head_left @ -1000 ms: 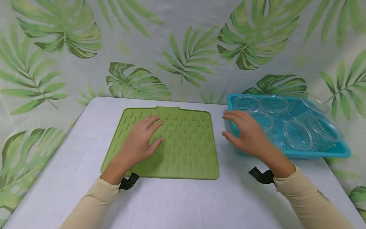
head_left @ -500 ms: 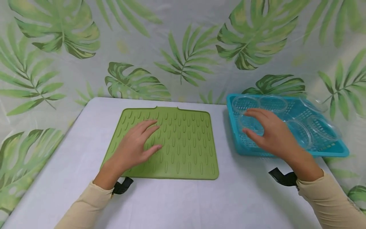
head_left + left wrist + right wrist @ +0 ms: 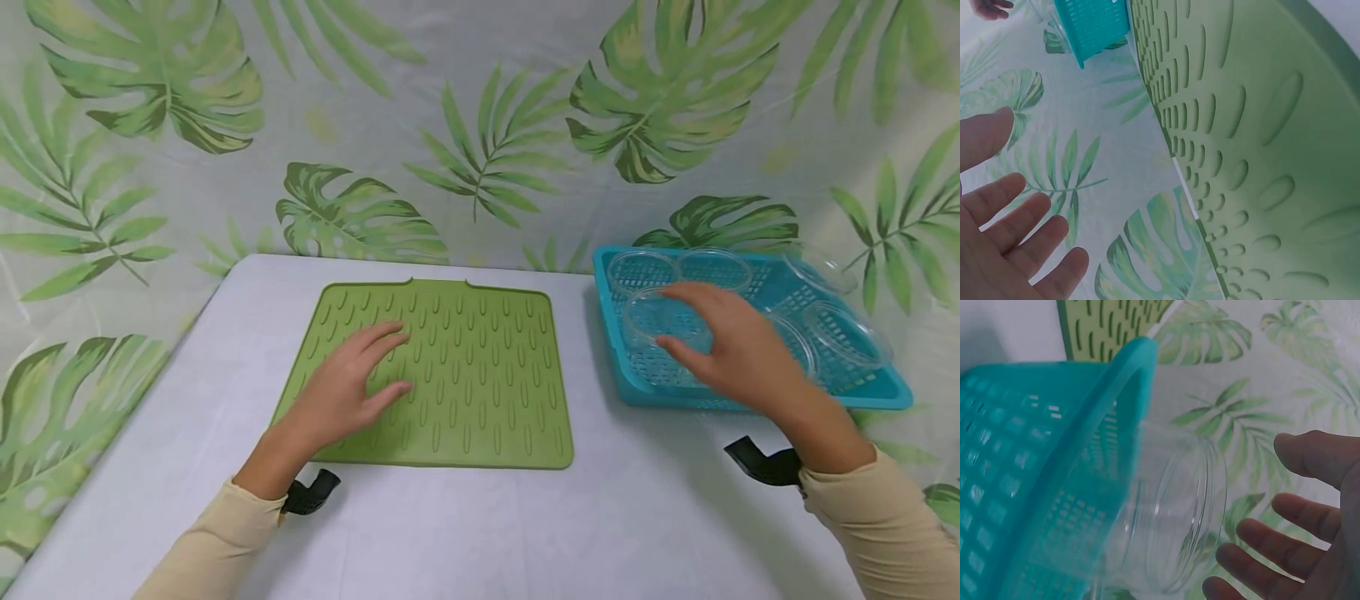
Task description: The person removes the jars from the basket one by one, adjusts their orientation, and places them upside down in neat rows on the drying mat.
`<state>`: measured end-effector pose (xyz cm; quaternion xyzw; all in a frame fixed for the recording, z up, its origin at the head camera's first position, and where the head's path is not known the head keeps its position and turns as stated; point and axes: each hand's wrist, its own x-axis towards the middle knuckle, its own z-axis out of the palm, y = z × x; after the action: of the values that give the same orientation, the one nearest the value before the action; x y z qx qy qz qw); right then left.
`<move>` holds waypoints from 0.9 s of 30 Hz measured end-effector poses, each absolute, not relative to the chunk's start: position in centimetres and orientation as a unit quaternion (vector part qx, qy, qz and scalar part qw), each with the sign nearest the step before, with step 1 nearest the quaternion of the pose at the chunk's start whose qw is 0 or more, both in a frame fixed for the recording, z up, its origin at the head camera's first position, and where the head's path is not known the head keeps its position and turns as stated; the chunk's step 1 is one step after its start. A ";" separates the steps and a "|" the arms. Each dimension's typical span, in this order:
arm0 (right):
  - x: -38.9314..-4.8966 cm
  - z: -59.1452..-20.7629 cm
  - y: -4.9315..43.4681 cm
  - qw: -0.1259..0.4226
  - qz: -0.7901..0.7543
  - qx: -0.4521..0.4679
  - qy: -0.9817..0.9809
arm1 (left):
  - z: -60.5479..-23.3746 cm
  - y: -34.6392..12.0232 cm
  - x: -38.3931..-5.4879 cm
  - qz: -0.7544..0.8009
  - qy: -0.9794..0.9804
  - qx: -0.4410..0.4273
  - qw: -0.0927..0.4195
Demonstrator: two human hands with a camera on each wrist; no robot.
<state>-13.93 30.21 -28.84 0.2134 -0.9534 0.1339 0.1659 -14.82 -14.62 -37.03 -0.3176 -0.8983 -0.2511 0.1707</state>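
My left hand (image 3: 330, 398) hovers over the left part of a green ridged mat (image 3: 487, 383), its fingers relaxed and holding nothing. The left wrist view shows the same hand (image 3: 1007, 244) with fingers spread beside the mat (image 3: 1285, 137). Above a blue perforated plastic basket (image 3: 613, 358) is my right hand (image 3: 742, 350), thumb and fingers apart. Just ahead of its fingertips stands a clear round jar (image 3: 637, 321) inside the basket. In the right wrist view, a gap shows between the right hand (image 3: 1310, 544) and the jar's rim (image 3: 1210, 506).
Several more clear round jars, such as one at the basket's back (image 3: 716, 268) and one at its right (image 3: 847, 333), fill the basket. A white cloth (image 3: 487, 533) covers the table. Behind it hangs a leaf-patterned curtain (image 3: 525, 33).
My right hand has moved right, from beside the basket's left edge to over the jars. The left hand has drawn slightly back and left over the mat.
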 end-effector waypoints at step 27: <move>-15.3 -29.2 33.4 0.077 0.184 0.146 -0.969 | -37.9 -13.9 -14.9 -0.365 -0.894 -0.241 0.096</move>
<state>-15.27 33.39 -29.24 0.1458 -0.9690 0.1841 0.0769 -14.91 -13.91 -37.91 -0.2412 -0.8942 -0.3646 0.0963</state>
